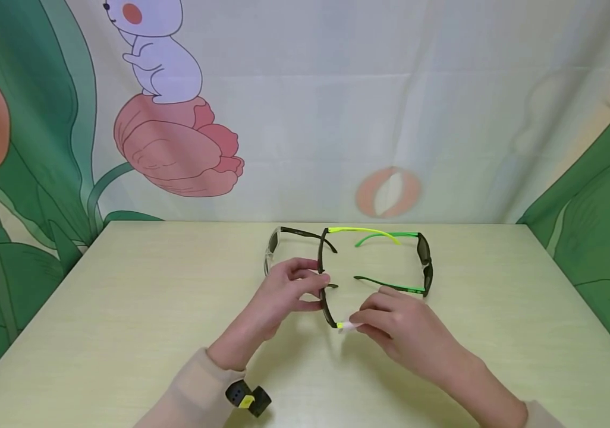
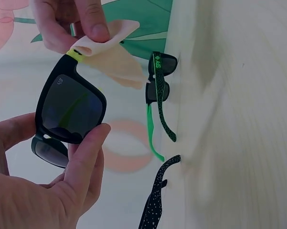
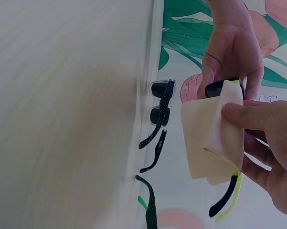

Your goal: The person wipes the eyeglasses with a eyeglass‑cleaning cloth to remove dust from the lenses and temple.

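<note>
A pair of black sunglasses with yellow-green temples (image 2: 71, 107) is held above the table by my left hand (image 1: 290, 286), whose fingers and thumb grip the front frame around the lenses. My right hand (image 1: 403, 324) pinches a pale cream cloth (image 3: 198, 138) folded around one temple, close to the hinge. The dark tip of that temple sticks out past the cloth in the right wrist view. The other temple (image 1: 364, 230) stretches out uncovered, bright yellow-green in the head view.
Behind my left hand, sunglasses with a clear frame and black speckled temples (image 1: 301, 232) rest on the table (image 1: 123, 309). Black sunglasses with green temples (image 1: 425, 264) stand to the right, just beyond my right hand. A printed curtain (image 1: 305, 119) hangs along the table's far edge.
</note>
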Motion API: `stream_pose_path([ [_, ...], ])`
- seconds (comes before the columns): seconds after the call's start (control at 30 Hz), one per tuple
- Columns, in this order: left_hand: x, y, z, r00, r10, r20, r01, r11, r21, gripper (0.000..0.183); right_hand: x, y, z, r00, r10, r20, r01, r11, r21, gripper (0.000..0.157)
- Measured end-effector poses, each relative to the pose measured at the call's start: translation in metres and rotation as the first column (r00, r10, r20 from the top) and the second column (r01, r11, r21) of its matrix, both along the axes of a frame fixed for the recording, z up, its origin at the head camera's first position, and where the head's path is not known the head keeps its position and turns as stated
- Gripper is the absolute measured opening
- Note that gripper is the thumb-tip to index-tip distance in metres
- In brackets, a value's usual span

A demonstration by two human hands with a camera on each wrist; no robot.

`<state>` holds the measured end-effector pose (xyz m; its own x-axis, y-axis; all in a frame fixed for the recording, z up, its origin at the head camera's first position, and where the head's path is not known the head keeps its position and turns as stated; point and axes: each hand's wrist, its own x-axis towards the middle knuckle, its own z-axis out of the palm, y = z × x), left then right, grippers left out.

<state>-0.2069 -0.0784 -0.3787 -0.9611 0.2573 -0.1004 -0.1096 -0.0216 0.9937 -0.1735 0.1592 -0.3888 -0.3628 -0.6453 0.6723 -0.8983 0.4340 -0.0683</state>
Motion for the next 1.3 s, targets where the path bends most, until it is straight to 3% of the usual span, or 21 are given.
stream_pose_path([
  [0.33, -0.003, -0.012, -0.001, 1.0, 0.016, 0.003, -0.016, 1.0, -0.018, 0.047, -0.002, 0.021, 0.001, 0.995, -0.08, 0.053, 0.08, 0.997, 0.013, 0.03],
  [0.7, -0.003, -0.017, -0.001, 0.999, 0.026, 0.028, -0.026, 1.0, -0.011, 0.047, -0.009, 0.035, 0.001, 0.994, -0.095, 0.062, 0.095, 0.996, 0.003, 0.033],
  [1.3, -0.003, 0.0, -0.008, 1.0, 0.016, 0.021, -0.017, 1.0, 0.022, 0.05, -0.003, 0.005, 0.006, 0.996, -0.074, 0.045, 0.07, 0.994, 0.085, 0.027],
])
